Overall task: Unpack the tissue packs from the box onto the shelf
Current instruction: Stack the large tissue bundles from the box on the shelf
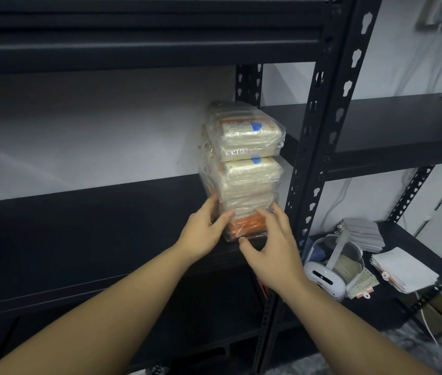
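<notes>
A tall bundle of tissue packs point(244, 169) in clear plastic wrap, with orange and blue print, stands upright at the right end of the black shelf board point(92, 226), close to the upright post. My left hand point(205, 230) touches its lower left side, thumb on the front. My right hand point(268, 244) rests against its lower front, fingers spread and lightly bent, thumb under the bottom edge. The box is not in view.
A black perforated post point(319, 136) stands right beside the bundle. The neighbouring rack to the right holds a white device point(325, 280), grey and white folded cloths point(363, 235) and a clear tub. Another shelf board runs overhead.
</notes>
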The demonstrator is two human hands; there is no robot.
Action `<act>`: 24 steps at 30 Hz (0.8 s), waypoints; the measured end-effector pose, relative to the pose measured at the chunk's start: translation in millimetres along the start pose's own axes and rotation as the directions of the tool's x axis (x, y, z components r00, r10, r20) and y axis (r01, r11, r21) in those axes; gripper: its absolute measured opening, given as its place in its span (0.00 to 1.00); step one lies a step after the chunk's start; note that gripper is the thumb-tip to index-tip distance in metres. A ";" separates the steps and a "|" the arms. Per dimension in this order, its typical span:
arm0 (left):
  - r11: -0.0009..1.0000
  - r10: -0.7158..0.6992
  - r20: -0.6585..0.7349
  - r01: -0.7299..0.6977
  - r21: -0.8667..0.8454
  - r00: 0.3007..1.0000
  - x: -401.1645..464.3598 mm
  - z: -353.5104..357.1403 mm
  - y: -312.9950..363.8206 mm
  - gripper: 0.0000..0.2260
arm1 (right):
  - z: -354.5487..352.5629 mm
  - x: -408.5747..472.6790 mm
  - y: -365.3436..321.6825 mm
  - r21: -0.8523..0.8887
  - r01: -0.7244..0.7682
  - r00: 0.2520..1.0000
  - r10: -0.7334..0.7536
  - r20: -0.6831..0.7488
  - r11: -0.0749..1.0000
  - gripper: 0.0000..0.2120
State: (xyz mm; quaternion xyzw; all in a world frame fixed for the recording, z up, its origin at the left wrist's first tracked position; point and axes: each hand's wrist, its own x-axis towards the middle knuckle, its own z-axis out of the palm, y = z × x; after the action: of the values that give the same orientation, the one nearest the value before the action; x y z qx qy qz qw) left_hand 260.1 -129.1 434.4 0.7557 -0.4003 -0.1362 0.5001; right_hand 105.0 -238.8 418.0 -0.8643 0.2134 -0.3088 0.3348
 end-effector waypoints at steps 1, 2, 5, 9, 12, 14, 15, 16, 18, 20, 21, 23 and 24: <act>1.000 0.000 0.005 0.000 0.001 1.000 0.0 -0.8 0.6 0.24 | 0.6 -0.2 1.4 0.009 0.005 1.000 -0.005 0.006 1.000 0.34; 1.000 -0.004 0.009 0.003 0.005 1.000 0.1 -1.7 1.1 0.23 | 1.1 -0.5 2.3 0.016 0.010 1.000 -0.010 0.011 1.000 0.34; 1.000 -0.007 0.014 0.006 0.011 1.000 1.0 -4.1 0.8 0.22 | 3.1 -1.1 1.7 0.033 0.015 0.999 -0.016 0.033 0.999 0.34; 1.000 -0.004 0.012 0.004 0.005 1.000 1.1 -5.8 -0.2 0.22 | 6.0 -1.3 0.8 0.053 0.040 0.998 -0.042 0.049 0.998 0.33; 1.000 0.006 0.016 -0.006 0.020 1.000 -2.7 -3.4 0.0 0.23 | 5.8 -1.6 2.3 0.041 0.028 0.999 -0.029 0.038 0.999 0.33; 0.999 0.013 0.016 -0.013 0.041 1.000 -5.7 -0.5 -0.5 0.23 | 3.9 -1.9 2.1 0.032 0.030 0.999 -0.031 0.019 0.999 0.34; 0.999 0.019 0.013 -0.019 0.051 1.000 -7.5 1.0 -0.8 0.23 | 2.4 -2.0 1.5 0.025 0.030 1.000 -0.031 0.008 0.999 0.34; 0.998 0.025 0.010 -0.025 0.057 1.000 -9.5 2.3 -0.9 0.23 | 0.5 -2.0 -0.1 0.017 0.029 1.000 -0.029 -0.003 0.999 0.34; 0.998 0.030 0.001 -0.030 0.053 1.000 -13.0 3.7 -0.4 0.23 | -3.5 -1.9 -4.8 0.004 0.024 0.999 -0.024 -0.026 1.000 0.34; 0.999 0.020 -0.002 -0.020 0.040 1.000 -15.4 2.2 -0.2 0.24 | -6.8 -2.8 -9.8 -0.014 0.031 0.998 -0.031 -0.060 0.999 0.34; 0.999 0.013 -0.004 -0.013 0.035 1.000 -16.6 0.5 -0.3 0.26 | -8.2 -3.9 -11.8 -0.024 0.038 0.996 -0.040 -0.077 0.999 0.34; 0.999 -0.005 -0.020 0.006 0.039 1.000 -19.8 -4.7 -1.4 0.29 | -9.3 -6.7 -13.6 -0.052 0.053 0.994 -0.057 -0.089 0.997 0.33; 0.999 -0.020 -0.033 0.022 0.047 0.999 -22.6 -7.4 -2.2 0.31 | -9.1 -8.3 -14.1 -0.060 0.055 0.995 -0.060 -0.083 0.997 0.33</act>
State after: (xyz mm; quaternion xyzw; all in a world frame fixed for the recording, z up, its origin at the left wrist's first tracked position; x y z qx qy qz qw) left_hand 251.1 -107.2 431.5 0.7736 -0.3875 -0.1196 0.4869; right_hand 95.1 -228.4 430.1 -0.8655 0.2113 -0.3485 0.2912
